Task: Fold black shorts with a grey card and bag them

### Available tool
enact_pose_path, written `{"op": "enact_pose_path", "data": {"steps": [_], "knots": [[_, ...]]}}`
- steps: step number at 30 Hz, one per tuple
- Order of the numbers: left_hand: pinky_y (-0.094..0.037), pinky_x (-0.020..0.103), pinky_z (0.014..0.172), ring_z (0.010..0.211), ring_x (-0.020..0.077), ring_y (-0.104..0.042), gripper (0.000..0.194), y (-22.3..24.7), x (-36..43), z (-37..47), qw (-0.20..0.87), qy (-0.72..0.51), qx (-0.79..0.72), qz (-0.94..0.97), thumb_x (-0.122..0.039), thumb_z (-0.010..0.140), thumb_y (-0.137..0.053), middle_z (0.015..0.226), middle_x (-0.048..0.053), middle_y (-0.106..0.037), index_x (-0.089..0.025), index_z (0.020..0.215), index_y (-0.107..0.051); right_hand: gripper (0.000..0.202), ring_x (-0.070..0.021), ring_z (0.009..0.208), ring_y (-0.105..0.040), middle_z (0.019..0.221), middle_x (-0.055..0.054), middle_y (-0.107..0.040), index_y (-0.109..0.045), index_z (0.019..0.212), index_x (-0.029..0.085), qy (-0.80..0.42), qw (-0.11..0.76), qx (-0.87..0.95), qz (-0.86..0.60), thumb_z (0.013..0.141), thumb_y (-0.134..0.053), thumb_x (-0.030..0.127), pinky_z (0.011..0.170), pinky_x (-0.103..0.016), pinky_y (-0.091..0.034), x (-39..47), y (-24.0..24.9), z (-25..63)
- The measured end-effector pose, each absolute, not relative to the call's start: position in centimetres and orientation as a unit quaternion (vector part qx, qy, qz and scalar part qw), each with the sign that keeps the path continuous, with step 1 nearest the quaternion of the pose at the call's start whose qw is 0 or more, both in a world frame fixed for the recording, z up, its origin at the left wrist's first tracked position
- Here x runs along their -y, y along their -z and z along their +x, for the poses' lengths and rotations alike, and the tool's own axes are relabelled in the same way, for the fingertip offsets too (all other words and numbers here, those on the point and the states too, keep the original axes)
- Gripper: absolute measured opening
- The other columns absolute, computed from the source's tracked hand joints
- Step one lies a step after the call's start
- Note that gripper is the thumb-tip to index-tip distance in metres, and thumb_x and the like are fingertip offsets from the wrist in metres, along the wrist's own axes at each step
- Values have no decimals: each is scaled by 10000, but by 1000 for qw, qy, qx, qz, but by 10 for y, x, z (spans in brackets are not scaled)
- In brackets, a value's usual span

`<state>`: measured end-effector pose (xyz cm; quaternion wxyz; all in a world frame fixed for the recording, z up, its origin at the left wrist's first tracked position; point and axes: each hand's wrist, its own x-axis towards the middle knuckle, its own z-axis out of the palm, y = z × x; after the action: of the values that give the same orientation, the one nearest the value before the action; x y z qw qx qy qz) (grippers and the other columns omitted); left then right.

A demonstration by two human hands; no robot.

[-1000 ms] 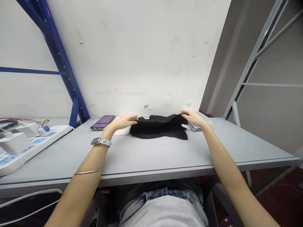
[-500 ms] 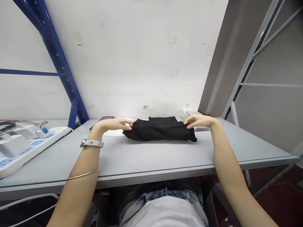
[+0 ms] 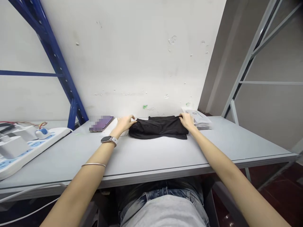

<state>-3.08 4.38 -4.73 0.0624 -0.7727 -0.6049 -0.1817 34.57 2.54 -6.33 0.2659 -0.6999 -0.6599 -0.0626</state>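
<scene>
Looking over a power strip point(image 3: 36, 144) at the left end of the surface point(image 3: 146, 154), bearing white adapters point(image 3: 14, 146) and a blue-and-white plug point(image 3: 42, 133) in its sockets; seeing blue outlets between them, and cables point(image 3: 9, 124) running behind.

Comparing with half a second ago: bringing the left hand point(image 3: 123, 125) and the right hand point(image 3: 187, 121) closer together and farther toward the wall point(image 3: 132, 63); drawing the black cloth point(image 3: 158, 128) in narrower between them; baring the phone point(image 3: 105, 123), mostly covered by the left hand then; showing more of the stack of papers point(image 3: 200, 118), just beside the right hand, as well.

Pinching the black cloth near its upper left corner between the thumb and fingers point(image 3: 133, 122) of the left hand; gripping the upper right corner likewise with the right hand; stretching the upper edge between the two sets of fingers, with the rest of the front panel hanging below them toward the surface; seeing another dark fold point(image 3: 163, 118) behind that edge, near the wall; passing the left hand over a white sheet point(image 3: 109, 129) beside the phone; wearing a watch point(image 3: 109, 139) on the left wrist and a bangle point(image 3: 93, 164) on the left forearm.
</scene>
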Motion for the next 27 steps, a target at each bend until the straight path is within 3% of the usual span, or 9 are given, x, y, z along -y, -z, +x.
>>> {"op": "enact_pose_path", "data": {"steps": [5, 10, 13, 17, 22, 27], "knots": [[-387, 430, 898, 931, 318, -655, 262, 55, -43, -34, 86, 151, 619, -766, -405, 886, -539, 909, 138, -736, -186, 875, -682, 326, -286, 1120, -568, 1161, -157, -652, -653, 1174, 168, 121, 203, 702, -672, 933, -433, 189, 914, -376, -431, -27, 73, 341], [-367, 448, 932, 957, 318, -657, 234, 53, -38, -30, 99, 158, 601, -777, -382, 893, -535, 929, 136, -726, -193, 966, -652, 373, -302, 1200, -505, 1240, -171, -594, -607, 1251, 155, 140, 196, 722, -648, 897, -487, 154, 990, -408, -383, -27, 72, 339], [-400, 428, 917, 964, 290, -647, 275, 43, -31, -27, 88, 178, 560, -804, -394, 885, -523, 1010, 117, -714, -200, 1041, -639, 405, -289, 1255, -474, 1324, -152, -567, -559, 1327, 157, 125, 245, 736, -619, 949, -436, 235, 1049, -416, -342, -23, 63, 320], [-460, 318, 892, 991, 227, -633, 335, 28, -22, -24, -51, 178, 443, -877, -488, 851, -529, 1076, 62, -707, -216, 968, -685, 523, -254, 1389, -356, 1502, -110, -434, -439, 1454, 173, 57, 264, 797, -540, 1003, -333, 415, 1137, -396, -251, -13, 61, 281], [-464, 308, 953, 1116, 241, -604, 493, 26, -23, -33, -114, 121, 441, -882, -469, 712, -666, 1215, 46, -678, -243, 1150, -670, 643, -264, 1497, -118, 1612, -65, -227, -275, 1546, 204, -84, 150, 836, -520, 1004, -206, 543, 1192, -439, -102, -10, 81, 259], [-480, 298, 907, 1062, 236, -638, 458, 31, -31, -46, -74, 72, 465, -880, -277, 676, -603, 1166, 31, -708, -259, 1124, -697, 663, -271, 1503, -72, 1626, -56, -157, -222, 1559, 209, -117, 82, 836, -530, 997, -186, 561, 1195, -455, -62, -16, 91, 262]]}}
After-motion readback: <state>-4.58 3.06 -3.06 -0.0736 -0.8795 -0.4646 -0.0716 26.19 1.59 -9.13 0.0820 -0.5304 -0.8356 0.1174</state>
